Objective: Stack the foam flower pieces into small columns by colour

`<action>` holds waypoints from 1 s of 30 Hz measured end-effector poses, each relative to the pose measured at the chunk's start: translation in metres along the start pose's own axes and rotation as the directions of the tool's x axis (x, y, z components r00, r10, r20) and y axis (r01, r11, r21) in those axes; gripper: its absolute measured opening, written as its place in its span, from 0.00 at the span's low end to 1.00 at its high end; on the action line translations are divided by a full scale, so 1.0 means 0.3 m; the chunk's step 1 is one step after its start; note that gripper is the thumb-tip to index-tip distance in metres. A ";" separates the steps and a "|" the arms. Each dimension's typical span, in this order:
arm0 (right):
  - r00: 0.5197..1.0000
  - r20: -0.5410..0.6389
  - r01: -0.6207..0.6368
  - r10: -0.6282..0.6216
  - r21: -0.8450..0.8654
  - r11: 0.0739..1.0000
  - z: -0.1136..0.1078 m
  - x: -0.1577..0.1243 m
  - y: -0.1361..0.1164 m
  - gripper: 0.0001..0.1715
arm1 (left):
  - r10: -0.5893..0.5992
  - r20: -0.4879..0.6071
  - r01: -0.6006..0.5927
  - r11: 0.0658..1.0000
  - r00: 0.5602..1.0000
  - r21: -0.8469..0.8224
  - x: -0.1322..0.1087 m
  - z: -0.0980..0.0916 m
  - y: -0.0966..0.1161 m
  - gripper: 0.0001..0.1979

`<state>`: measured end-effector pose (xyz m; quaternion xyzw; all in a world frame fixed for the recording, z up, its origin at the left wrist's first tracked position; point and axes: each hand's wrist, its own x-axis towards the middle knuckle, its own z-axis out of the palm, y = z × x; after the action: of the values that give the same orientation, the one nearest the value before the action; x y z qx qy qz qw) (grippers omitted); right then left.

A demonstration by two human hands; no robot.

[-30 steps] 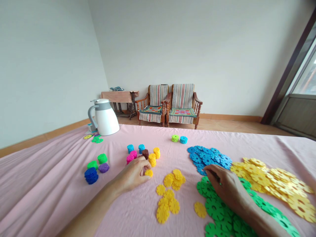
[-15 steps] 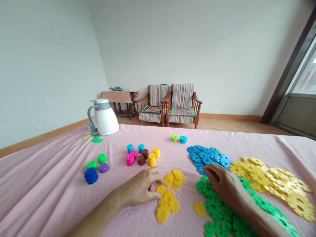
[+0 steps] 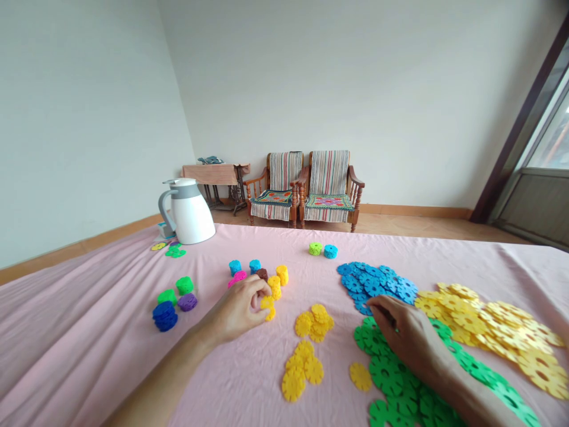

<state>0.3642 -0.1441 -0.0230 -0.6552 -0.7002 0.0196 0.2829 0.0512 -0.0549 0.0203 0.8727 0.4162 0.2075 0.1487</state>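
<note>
My left hand is closed in a pinch around small yellow flower-shaped discs, held just in front of a yellow disc stack. Part of a pink stack and a brown stack show behind its knuckles. My right hand rests loosely curled over a heap of green discs, its fingertips by the near edge of a blue disc heap. A gap shows between its thumb and fingers, with nothing visible in it. Loose small yellow discs lie between the hands.
Large yellow discs are heaped at the right. Dark blue, green and purple stacks stand at the left. Farther back are a white jug and lime and light blue stacks on the pink cloth.
My left hand has moved left and away from me, from the loose yellow discs to the stacks, carrying small yellow discs. The right hand has stayed still.
</note>
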 end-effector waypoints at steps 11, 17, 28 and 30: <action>0.999 -0.031 0.033 -0.033 -0.006 0.999 0.009 0.003 0.016 0.17 | -0.014 0.061 0.014 1.000 0.998 -0.002 0.000 0.031 -0.029 0.06; 0.999 -0.037 0.037 -0.037 0.004 0.999 0.009 0.004 0.011 0.17 | 0.019 0.017 -0.018 0.997 1.000 -0.072 -0.003 0.034 0.047 0.08; 1.000 -0.019 0.023 -0.023 0.015 1.000 0.004 -0.001 -0.003 0.17 | -0.018 0.074 0.025 0.995 0.997 -0.099 0.009 0.177 0.150 0.06; 1.000 -0.014 0.020 -0.020 0.028 0.999 0.003 0.000 -0.004 0.17 | -0.023 0.064 0.030 0.994 0.998 -0.108 0.012 0.175 0.144 0.05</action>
<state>0.3627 -0.1441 -0.0232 -0.6444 -0.7043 0.0221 0.2969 0.1075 -0.0829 -0.0056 0.8638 0.4109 0.2007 0.2118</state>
